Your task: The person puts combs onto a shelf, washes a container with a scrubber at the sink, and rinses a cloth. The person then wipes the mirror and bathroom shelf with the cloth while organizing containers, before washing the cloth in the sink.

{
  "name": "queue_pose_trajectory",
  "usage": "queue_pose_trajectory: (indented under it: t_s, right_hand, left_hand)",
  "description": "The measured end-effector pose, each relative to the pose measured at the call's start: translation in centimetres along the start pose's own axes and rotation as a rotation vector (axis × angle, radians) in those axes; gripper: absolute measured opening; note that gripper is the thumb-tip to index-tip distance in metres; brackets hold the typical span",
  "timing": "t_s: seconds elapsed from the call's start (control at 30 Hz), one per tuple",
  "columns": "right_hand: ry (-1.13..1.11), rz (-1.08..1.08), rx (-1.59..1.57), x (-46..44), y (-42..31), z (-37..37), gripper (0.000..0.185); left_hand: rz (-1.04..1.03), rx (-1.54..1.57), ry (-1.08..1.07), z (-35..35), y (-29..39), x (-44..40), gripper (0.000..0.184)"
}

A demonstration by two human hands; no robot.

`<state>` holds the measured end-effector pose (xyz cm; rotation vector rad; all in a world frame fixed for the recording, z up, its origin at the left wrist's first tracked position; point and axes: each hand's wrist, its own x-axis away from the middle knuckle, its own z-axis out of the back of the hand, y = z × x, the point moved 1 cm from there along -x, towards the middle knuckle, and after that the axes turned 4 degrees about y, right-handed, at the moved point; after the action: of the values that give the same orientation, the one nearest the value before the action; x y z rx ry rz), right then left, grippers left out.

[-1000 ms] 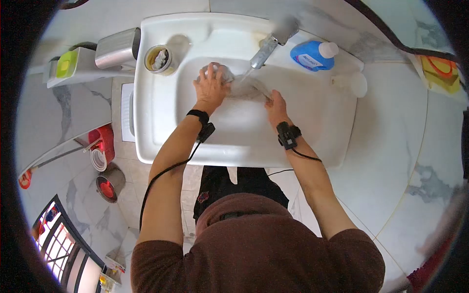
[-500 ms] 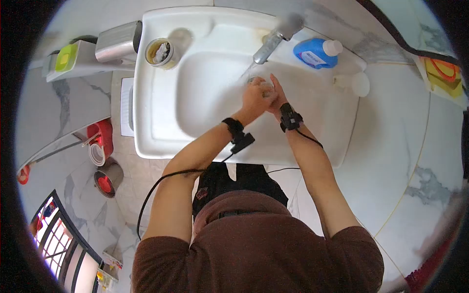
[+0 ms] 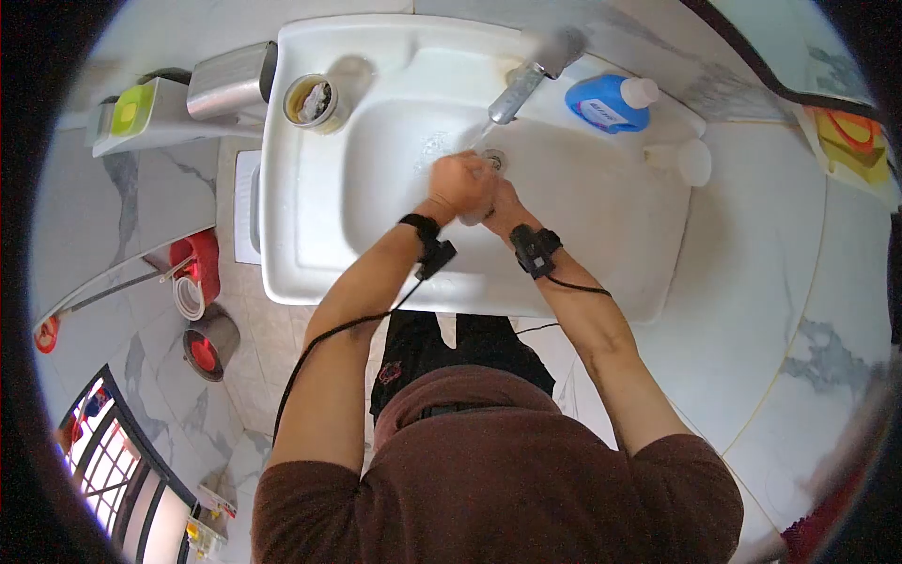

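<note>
Over the white sink basin (image 3: pixel 395 179), my left hand (image 3: pixel 460 184) and my right hand (image 3: pixel 504 207) are pressed together just below the faucet (image 3: pixel 517 96). Both are closed round a bunched greyish cloth (image 3: pixel 474 216), of which only a little shows under the fingers. Water runs from the faucet onto or close beside my left hand. The round drain (image 3: pixel 493 160) shows just beyond my knuckles. My fingertips are mostly hidden and slightly blurred.
A tub with something pale and dark in it (image 3: pixel 311 102) stands on the sink's back left corner. At the back right are a blue bottle (image 3: pixel 609 103) and a white cup (image 3: pixel 693 163). A metal container (image 3: pixel 228 81) is left of the sink.
My left hand moved from the left of the basin to meet my right hand. The spread cloth is now bunched between them. Since half a second ago both hands have shifted slightly left and nearer me.
</note>
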<state>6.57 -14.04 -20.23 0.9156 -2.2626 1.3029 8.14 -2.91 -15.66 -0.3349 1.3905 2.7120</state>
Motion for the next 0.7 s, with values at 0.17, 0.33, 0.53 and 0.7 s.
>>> queue_pose_trajectory:
  t_s: [0.17, 0.33, 0.53, 0.7]
  right_hand:
    - [0.026, 0.303, 0.796, 3.1, -5.0, -1.5, 0.030]
    - [0.378, 0.356, 0.581, 3.2, -6.3, 4.0, 0.040]
    - [0.578, -0.029, -0.151, 3.7, -2.4, 8.4, 0.045]
    - [0.442, -0.176, -0.203, 3.4, -1.1, 4.0, 0.049]
  left_hand:
    - [-0.118, -0.274, 0.158, 4.2, -3.2, -1.8, 0.019]
    - [-0.184, -0.455, -0.320, 7.5, 0.1, 0.5, 0.023]
    - [0.201, -0.339, -0.378, 3.1, -7.1, 0.8, 0.049]
    - [0.415, -0.406, -0.381, -4.1, -6.9, 0.5, 0.048]
